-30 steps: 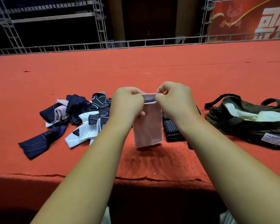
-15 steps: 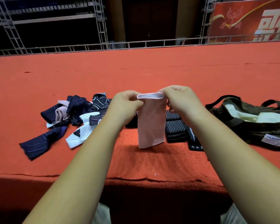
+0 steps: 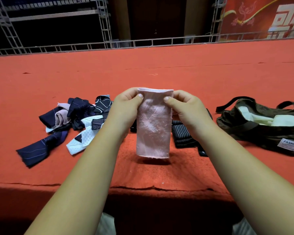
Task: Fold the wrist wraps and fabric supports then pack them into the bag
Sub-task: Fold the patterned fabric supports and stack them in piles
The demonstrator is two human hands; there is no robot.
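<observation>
The bag runs off the right edge of the picture. The right arm covers part of the dark striped stack, and the pink wrap hides more of it.

Left hand, right hand: pinch grips.

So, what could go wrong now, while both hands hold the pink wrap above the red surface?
1. The left hand and right hand pinch only the top edge of the pink wrap; its lower end hangs free, so the fold may come out crooked.
2. The folded striped pieces lie just behind it; laying it down might disturb them.
</observation>
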